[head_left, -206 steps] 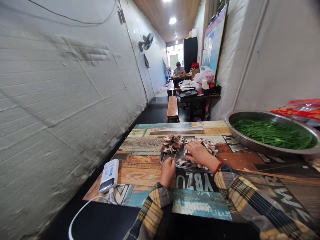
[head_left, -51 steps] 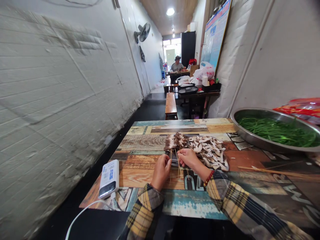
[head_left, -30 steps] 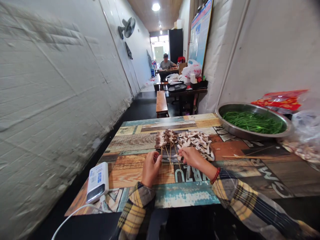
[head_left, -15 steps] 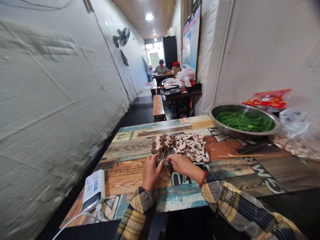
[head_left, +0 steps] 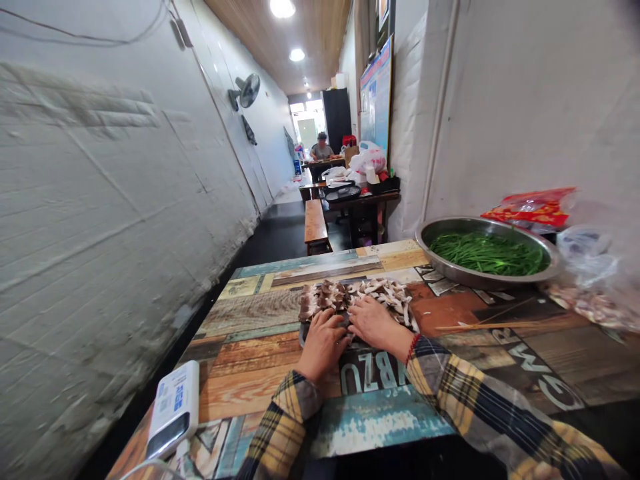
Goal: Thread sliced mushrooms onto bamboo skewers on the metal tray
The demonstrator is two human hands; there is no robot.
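Left hand (head_left: 324, 343) and right hand (head_left: 376, 325) have flattened since the earlier head view, hiding the skewer sticks. Skewered mushrooms (head_left: 317, 298) lie just beyond the left, loose mushroom pieces (head_left: 393, 295) beyond the right; whether either grip is clamped or apart, I cannot tell.

The mushroom pieces (head_left: 386, 293) look matt; the basin (head_left: 500, 281), shiny metal; the sleeves (head_left: 453, 377), cloth.

The plank-print bench (head_left: 240, 367) lies open between the white boxy device (head_left: 173, 410) and left hand (head_left: 323, 345). A round steel bowl (head_left: 463, 275) blocks far right.
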